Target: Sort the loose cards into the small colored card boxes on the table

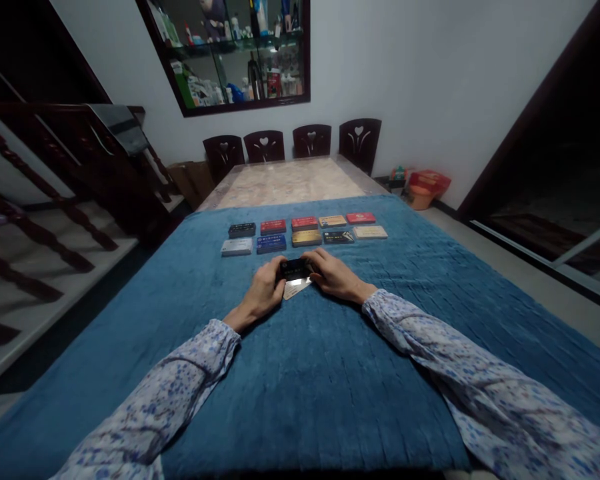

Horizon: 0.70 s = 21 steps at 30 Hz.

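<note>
Between my two hands is a small stack of cards [295, 269], black on top, with a pale card [296, 288] fanned out under its near side. My left hand [265, 288] is closed on the stack's left end, its thumb along the near edge. My right hand [333, 273] grips the right end with curled fingers. Just beyond lie card stacks in two rows. The nearer row has a silver stack [237, 247], a blue stack [271, 243], a gold stack [307, 238], a black stack [339, 237] and a cream stack [371, 232].
Behind them is a row with a dark stack [242, 230], red stacks [273, 226] and an orange-toned stack [333, 221]. A blue cloth [300, 387] covers the near table; bare marble tabletop [290, 181] shows beyond. Several dark chairs [312, 140] stand at the far end.
</note>
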Tool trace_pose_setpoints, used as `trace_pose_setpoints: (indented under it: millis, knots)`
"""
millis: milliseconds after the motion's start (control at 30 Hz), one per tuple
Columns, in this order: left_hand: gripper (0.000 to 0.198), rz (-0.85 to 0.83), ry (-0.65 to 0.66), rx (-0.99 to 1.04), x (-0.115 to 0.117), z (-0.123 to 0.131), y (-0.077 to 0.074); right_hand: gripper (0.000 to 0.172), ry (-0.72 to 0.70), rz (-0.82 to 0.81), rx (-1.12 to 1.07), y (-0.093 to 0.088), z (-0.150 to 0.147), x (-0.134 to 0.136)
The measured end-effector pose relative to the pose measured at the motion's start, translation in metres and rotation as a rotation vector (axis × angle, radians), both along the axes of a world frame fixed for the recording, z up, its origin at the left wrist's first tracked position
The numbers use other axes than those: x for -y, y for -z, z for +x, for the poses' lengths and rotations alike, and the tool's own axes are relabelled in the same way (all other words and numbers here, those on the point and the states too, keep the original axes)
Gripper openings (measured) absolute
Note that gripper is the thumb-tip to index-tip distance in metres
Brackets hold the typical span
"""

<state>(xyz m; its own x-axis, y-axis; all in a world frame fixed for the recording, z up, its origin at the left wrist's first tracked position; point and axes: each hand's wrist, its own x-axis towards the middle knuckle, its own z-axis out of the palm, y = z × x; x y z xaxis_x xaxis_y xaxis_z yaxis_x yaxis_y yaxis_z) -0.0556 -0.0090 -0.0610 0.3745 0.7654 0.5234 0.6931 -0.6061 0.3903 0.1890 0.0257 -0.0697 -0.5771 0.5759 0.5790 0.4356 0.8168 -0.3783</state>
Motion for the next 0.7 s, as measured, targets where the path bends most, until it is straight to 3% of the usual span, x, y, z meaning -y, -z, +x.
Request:
trace_pose_setpoints:
  millis: [700]
  knots:
    - [0.054,0.0,0.026,-0.046,-0.005,-0.002,0.001,0.077,-0.1,0.052,-0.074,0.016,0.001,-0.012]
